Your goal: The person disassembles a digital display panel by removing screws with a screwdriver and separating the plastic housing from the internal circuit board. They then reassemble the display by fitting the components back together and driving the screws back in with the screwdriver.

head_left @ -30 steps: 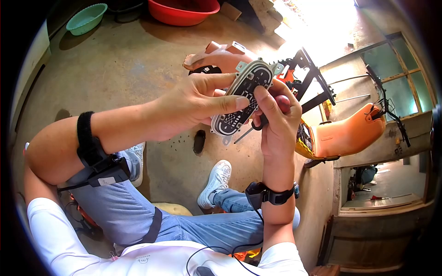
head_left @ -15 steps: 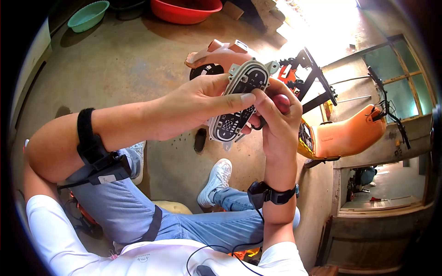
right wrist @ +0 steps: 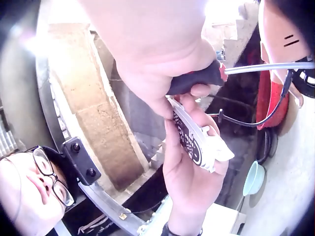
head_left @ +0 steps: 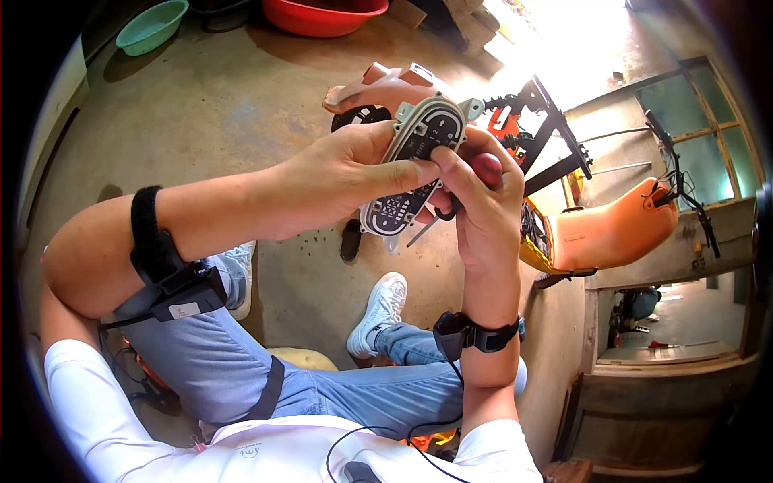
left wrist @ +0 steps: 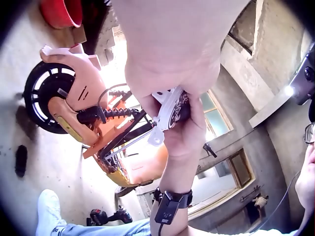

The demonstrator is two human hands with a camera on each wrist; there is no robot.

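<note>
An oval instrument panel, with a dark printed face and a pale rim with mounting tabs, is held tilted in front of the person. My left hand grips it from the left, thumb across the face and fingers behind. In the right wrist view, my right hand holds a screwdriver by its black and red handle, the metal shaft pointing away from the panel. The right thumb lies on the panel's face beside the left thumb tip. The left hand hides part of the panel in the left wrist view.
An orange scooter body with a bare black frame stands to the right. A wheel under an orange fender is beyond the hands. Green and red basins sit on the floor. A cordless drill lies near the legs.
The panel and both hands have shifted slightly left and up. The right thumb has slid a little along the face. The screwdriver shaft, hidden half a second ago, shows again below the panel.
</note>
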